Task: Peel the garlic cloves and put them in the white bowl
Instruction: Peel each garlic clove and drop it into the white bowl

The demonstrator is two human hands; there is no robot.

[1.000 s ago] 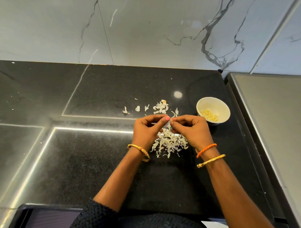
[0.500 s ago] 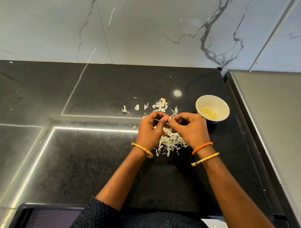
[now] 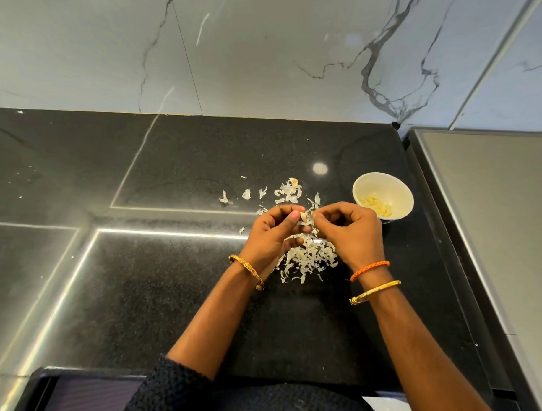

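Both hands, left hand (image 3: 270,233) and right hand (image 3: 348,231), are pinching one garlic clove (image 3: 303,217) just left of the white bowl (image 3: 384,186), which is already holding several peeled cloves (image 3: 375,205).

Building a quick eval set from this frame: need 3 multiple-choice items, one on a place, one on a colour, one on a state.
1. Where is the bowl relative to the hands?
A. Far left of the counter
B. Just beyond the right hand, on its right
C. Under the left hand

2. What colour is the cord bracelet on the right wrist?
A. Orange
B. Blue
C. Green

3. What is the state of the garlic clove?
A. Lying in the heap of skins
B. Dropped in the bowl
C. Pinched between the fingers of both hands

Answers: 1 B, the bowl sits on the counter just beyond and to the right of the right hand. 2 A, the braided cord is plainly orange. 3 C, both hands' fingers meet on the clove above the skins.
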